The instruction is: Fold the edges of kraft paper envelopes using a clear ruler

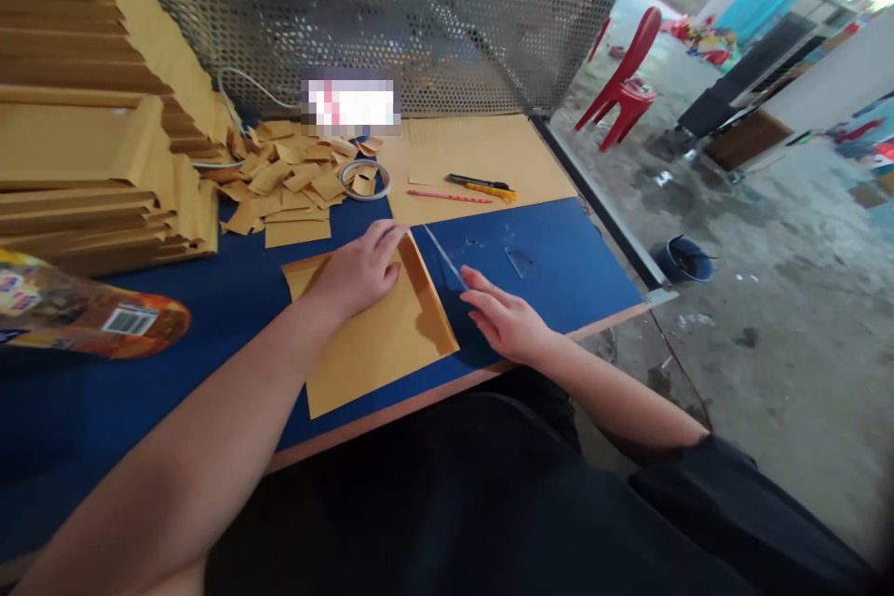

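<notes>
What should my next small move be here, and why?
Probably carry the pale strip farther right with the right hand, away from the paper: that hand seems to hold the strip, whose far end sits near the paper's folded edge, while the left hand rests on the paper.

I have the bare left hand [359, 270] palm down, fingers forward and close together, the bare left forearm [209, 433] slanting in from lower left. My bare right hand [508, 324] points inward, fingers slightly bent; the bare right forearm [625, 396] meets a black fabric sleeve [747, 498].
</notes>
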Available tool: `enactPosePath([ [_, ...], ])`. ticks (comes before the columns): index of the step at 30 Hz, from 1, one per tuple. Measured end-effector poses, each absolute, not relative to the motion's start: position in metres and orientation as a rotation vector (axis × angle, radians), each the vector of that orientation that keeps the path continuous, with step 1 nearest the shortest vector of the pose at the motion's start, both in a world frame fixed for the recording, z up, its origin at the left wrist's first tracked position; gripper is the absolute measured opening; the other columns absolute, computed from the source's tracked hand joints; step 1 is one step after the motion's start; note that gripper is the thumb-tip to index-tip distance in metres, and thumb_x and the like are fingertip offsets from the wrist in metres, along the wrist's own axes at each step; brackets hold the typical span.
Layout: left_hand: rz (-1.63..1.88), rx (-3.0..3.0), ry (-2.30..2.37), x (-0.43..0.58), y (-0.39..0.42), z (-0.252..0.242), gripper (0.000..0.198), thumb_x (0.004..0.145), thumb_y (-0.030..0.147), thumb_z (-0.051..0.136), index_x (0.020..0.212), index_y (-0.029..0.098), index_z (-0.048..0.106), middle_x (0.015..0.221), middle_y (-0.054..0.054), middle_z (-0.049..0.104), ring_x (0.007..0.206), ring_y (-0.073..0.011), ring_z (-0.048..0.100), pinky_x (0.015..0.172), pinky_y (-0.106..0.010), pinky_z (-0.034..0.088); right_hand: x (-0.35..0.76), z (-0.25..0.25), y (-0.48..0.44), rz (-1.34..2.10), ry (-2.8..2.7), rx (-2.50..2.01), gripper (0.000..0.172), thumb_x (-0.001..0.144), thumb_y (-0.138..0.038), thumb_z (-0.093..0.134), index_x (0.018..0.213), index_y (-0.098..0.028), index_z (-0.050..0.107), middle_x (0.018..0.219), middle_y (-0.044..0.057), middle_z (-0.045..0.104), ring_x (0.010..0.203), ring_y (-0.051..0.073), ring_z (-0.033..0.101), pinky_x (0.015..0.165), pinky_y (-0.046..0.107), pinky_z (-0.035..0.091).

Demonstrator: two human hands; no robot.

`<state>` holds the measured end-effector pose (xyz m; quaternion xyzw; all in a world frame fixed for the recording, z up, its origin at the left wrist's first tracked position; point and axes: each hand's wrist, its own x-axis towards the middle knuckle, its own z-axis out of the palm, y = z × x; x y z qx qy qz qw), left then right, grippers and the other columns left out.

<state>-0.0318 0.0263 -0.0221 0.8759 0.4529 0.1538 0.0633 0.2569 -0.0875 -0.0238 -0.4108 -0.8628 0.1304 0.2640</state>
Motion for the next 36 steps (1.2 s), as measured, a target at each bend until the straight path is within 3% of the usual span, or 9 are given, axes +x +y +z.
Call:
enactPosePath([
  [5,0.371,2.782,1.24,-0.03,0.027,-0.024,0.059,0.104,0.015,0.042,0.158,0.028,0.06,0.153,-0.017,0.058,0.116,-0.0308,0.072,0.099,-0.048,0.06,0.231,-0.024,-0.079,0.568,-2.485,-1.032,0.031,0.109,-0.019,0.052,0.139,-0.013,0.058,0.165,0.029,0.055,0.164,0.031,0.045,0.128,0.057,0.05],
  [9,0.375,2.767,1.233,-0.034,0.03,-0.027,0.052,0.103,0.017,0.044,0.144,0.028,0.075,0.12,-0.012,0.064,0.098,-0.0257,0.068,0.091,-0.043,0.058,0.22,-0.02,-0.078,0.6,-2.584,-0.987,0.043,0.11,-0.03,0.059,0.148,-0.009,0.055,0.168,0.032,0.05,0.166,0.034,0.04,0.132,0.06,0.044],
  [12,0.423,2.722,1.188,-0.036,0.033,-0.028,0.052,0.101,0.016,0.043,0.137,0.028,0.079,0.105,-0.009,0.063,0.091,-0.0241,0.064,0.087,-0.041,0.055,0.215,-0.02,-0.076,0.573,-2.64,-0.975,0.046,0.112,-0.027,0.054,0.152,-0.005,0.054,0.169,0.032,0.048,0.164,0.033,0.044,0.134,0.058,0.043],
  [16,0.444,2.686,1.15,-0.037,0.034,-0.027,0.051,0.104,0.02,0.039,0.126,0.027,0.084,0.101,-0.009,0.063,0.089,-0.0248,0.061,0.086,-0.042,0.053,0.212,-0.02,-0.071,0.473,-2.722,-1.005,0.041,0.114,-0.016,0.042,0.15,-0.006,0.059,0.167,0.025,0.054,0.158,0.027,0.054,0.135,0.05,0.044],
  [19,0.414,2.675,1.159,-0.037,0.033,-0.024,0.051,0.102,0.021,0.039,0.124,0.025,0.085,0.108,-0.013,0.067,0.097,-0.0278,0.064,0.091,-0.047,0.055,0.209,-0.017,-0.069,0.385,-2.791,-0.968,0.038,0.116,-0.02,0.042,0.145,-0.008,0.063,0.166,0.02,0.057,0.157,0.026,0.056,0.134,0.046,0.044],
  [22,0.365,2.672,1.166,-0.039,0.029,-0.019,0.049,0.099,0.022,0.045,0.129,0.024,0.083,0.129,-0.015,0.071,0.117,-0.0323,0.067,0.103,-0.052,0.055,0.206,-0.015,-0.069,0.346,-2.81,-0.946,0.037,0.116,-0.021,0.043,0.141,-0.008,0.066,0.165,0.02,0.058,0.155,0.027,0.057,0.133,0.048,0.045],
  [26,0.246,2.656,1.196,-0.041,0.021,-0.01,0.049,0.101,0.038,0.053,0.141,0.023,0.076,0.159,-0.015,0.064,0.145,-0.0368,0.058,0.12,-0.057,0.05,0.205,-0.019,-0.069,0.393,-2.765,-0.92,0.034,0.114,-0.022,0.05,0.141,-0.01,0.067,0.163,0.021,0.06,0.156,0.026,0.057,0.133,0.051,0.044],
  [31,0.138,2.643,1.2,-0.039,0.013,-0.004,0.061,0.101,0.047,0.06,0.153,0.015,0.066,0.168,-0.019,0.057,0.158,-0.0351,0.051,0.132,-0.053,0.041,0.207,-0.026,-0.066,0.42,-2.706,-0.891,0.034,0.112,-0.032,0.061,0.141,-0.017,0.07,0.161,0.018,0.063,0.156,0.025,0.057,0.134,0.051,0.043],
  [36,0.058,2.615,1.219,-0.037,0.007,-0.004,0.076,0.1,0.058,0.061,0.158,0.009,0.059,0.172,-0.023,0.049,0.161,-0.0354,0.048,0.135,-0.05,0.038,0.208,-0.03,-0.064,0.341,-2.677,-0.875,0.039,0.109,-0.042,0.068,0.134,-0.013,0.075,0.156,0.022,0.066,0.153,0.034,0.059,0.129,0.051,0.049],
])
